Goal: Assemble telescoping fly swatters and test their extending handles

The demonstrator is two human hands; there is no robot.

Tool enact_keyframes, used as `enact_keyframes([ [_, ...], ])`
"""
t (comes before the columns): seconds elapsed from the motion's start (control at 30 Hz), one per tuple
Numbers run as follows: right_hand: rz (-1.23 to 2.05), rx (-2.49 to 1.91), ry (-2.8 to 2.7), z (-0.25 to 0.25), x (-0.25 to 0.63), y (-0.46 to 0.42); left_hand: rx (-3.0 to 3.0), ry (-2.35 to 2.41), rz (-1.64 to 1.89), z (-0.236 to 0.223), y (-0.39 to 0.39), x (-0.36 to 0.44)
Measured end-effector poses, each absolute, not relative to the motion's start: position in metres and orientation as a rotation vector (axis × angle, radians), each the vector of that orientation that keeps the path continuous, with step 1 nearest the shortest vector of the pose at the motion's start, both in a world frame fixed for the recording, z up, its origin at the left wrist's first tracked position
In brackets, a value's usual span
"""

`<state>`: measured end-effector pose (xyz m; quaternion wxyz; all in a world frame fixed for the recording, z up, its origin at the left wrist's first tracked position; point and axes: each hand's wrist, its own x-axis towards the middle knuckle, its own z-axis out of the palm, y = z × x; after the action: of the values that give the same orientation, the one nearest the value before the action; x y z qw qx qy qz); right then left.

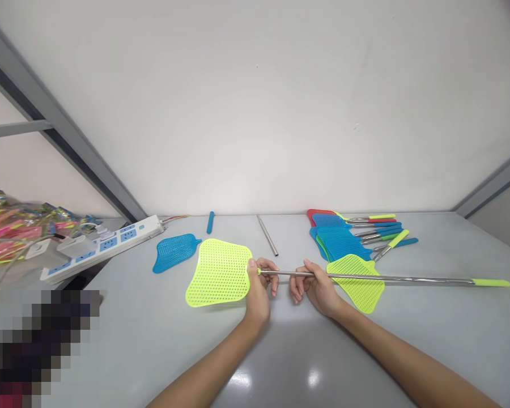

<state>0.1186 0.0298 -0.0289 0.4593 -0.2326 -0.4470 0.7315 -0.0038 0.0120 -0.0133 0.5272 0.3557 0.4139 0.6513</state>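
A yellow-green fly swatter with a mesh head (218, 272) and a long extended metal rod (408, 278) lies across the table in front of me. My left hand (259, 289) is closed around the neck where the head meets the rod. My right hand (317, 286) is closed on the rod a little to the right. The rod ends in a yellow-green grip (491, 282) far right. A second yellow-green swatter head (359, 282) lies under the rod.
A loose blue swatter head (173, 252), a blue grip (210, 222) and a bare metal rod (267, 235) lie near the wall. A pile of finished swatters (352, 232) sits at the back right. A white power strip (106, 245) and coloured packets (8, 226) are at left.
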Motion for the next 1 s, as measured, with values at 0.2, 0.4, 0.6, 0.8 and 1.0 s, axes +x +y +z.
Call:
enact_keyframes([
  [0.2, 1.790, -0.594, -1.127, -0.028, 0.118, 0.030, 0.835, 0.996, 1.558, -0.014, 0.014, -0.004],
  [0.4, 1.793, -0.583, -1.173, -0.029, 0.118, 0.029, 0.875, 0.971, 1.522, -0.013, 0.012, -0.003],
  [0.6, 1.794, -0.568, -1.153, -0.032, 0.119, 0.030, 0.900, 0.944, 1.501, -0.013, 0.010, -0.002],
  [0.8, 1.794, -0.558, -1.186, -0.035, 0.119, 0.030, 0.833, 0.879, 1.446, -0.017, 0.005, 0.004],
  [1.0, 1.800, -0.581, -1.201, -0.036, 0.119, 0.030, 0.779, 0.827, 1.419, -0.018, 0.004, 0.006],
])
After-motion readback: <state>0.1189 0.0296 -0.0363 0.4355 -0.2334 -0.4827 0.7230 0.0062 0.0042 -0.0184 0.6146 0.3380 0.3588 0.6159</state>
